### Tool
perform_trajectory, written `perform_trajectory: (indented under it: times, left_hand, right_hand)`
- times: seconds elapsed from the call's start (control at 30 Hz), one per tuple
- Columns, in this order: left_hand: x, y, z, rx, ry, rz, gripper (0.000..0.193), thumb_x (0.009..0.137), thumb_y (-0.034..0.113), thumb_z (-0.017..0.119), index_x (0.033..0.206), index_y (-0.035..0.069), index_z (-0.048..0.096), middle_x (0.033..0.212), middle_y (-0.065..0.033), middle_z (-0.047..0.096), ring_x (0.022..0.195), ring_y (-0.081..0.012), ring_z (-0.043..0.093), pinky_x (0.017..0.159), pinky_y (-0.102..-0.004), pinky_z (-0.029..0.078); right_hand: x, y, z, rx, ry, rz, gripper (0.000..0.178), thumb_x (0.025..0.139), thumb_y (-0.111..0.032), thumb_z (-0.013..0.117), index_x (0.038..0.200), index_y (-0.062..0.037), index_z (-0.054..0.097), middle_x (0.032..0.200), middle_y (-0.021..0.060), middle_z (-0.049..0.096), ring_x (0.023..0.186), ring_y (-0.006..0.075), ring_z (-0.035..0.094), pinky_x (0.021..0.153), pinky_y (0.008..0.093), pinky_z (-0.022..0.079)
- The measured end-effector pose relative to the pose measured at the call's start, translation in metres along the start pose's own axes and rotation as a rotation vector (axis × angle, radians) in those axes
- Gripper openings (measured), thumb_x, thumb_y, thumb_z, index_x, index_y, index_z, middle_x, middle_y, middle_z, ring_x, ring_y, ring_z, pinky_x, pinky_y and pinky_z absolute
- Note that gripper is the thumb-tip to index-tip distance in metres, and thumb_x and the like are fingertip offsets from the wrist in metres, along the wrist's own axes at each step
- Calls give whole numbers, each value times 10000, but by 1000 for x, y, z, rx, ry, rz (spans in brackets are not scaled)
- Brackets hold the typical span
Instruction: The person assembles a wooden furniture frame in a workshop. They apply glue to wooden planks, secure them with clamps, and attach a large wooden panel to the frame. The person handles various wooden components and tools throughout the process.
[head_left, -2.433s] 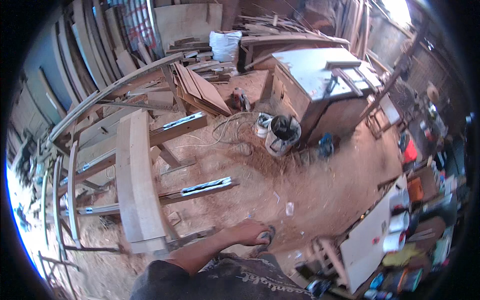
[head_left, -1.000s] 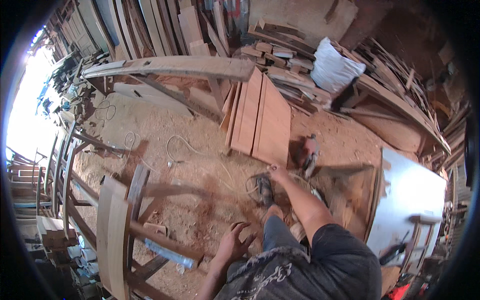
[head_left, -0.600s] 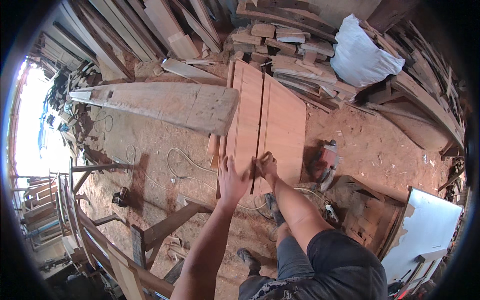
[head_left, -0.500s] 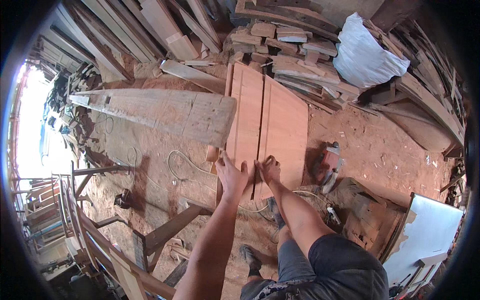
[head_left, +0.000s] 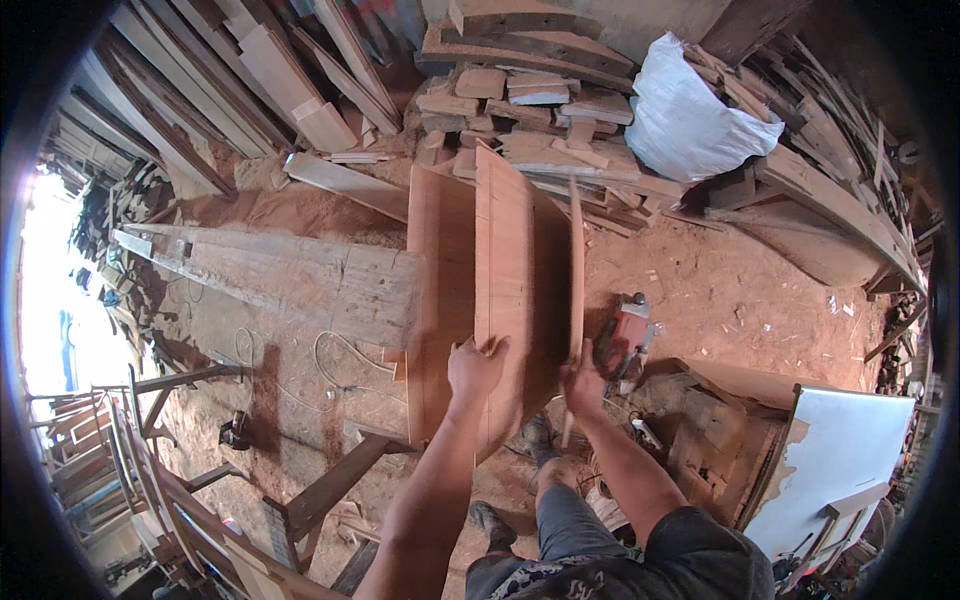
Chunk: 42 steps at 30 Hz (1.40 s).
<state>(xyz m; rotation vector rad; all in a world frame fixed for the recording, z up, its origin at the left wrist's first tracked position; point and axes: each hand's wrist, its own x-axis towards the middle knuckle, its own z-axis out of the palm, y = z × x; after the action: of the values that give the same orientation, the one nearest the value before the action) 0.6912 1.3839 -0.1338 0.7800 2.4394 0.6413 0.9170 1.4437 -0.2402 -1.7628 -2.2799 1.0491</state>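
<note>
Several reddish-brown wooden panels stand in front of me at the end of a long weathered plank [head_left: 300, 280]. My left hand [head_left: 474, 370] is closed at the near part of a tilted wooden panel [head_left: 500, 255], its thumb towards the right. My right hand [head_left: 582, 384] grips another wooden panel [head_left: 577, 270], which stands nearly on edge to the right. Between these two panels is a dark, shaded gap. A further flat board [head_left: 428, 320] lies left of the left-hand panel. The fingertips of both hands are partly hidden.
A red power tool [head_left: 626, 335] rests on the dirt floor to the right. A wooden trestle [head_left: 340, 480] is at the lower left. Stacked timber [head_left: 560, 130] and a white sack [head_left: 690, 115] line the back. A pale board [head_left: 840, 460] stands at the lower right.
The two panels, lying flat side by side before, are now tilted up and apart. My right hand has moved right with its panel. The view has shifted slightly.
</note>
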Motion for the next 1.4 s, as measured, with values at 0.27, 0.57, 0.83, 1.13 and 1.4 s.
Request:
perform_trajectory:
  times: [0.27,0.57,0.83,1.13,1.4]
  left_hand:
    - [-13,28,-7,125,-55,-63,468,899,430,707,942,-35,714,956,-273,720,948,-450,694,855,-518,547]
    - [-132,41,-124,102,-122,52,390,932,400,653,1070,43,725,815,-253,697,798,-437,695,743,-519,554]
    - [-301,6,-223,188,-294,-39,318,960,371,621,1118,96,644,755,-167,695,675,-377,692,600,-490,553]
    - [-503,-52,-255,116,-220,-223,263,850,234,683,1066,95,630,870,-157,726,748,-354,721,637,-463,577]
    - [-694,-127,-207,114,-107,-430,245,914,345,672,996,118,635,738,-173,700,686,-379,705,575,-498,554]
  right_hand:
    - [29,82,-109,-116,36,396,587,937,-457,596,1402,-101,545,1131,303,681,1072,481,652,920,548,535]
    - [49,91,-97,-124,-64,407,552,901,-428,611,1321,-70,604,1193,258,681,1109,442,659,940,520,517]
    - [70,138,-71,-255,16,165,666,926,-500,626,1355,2,541,1160,222,672,1021,355,685,863,474,547]
    - [36,85,-205,-161,-59,116,733,884,-359,763,1350,143,502,1385,266,569,1218,387,590,1038,430,471]
    - [-87,44,-273,-62,-187,-290,670,868,-49,714,1466,69,435,1391,199,596,1278,334,563,1094,393,420]
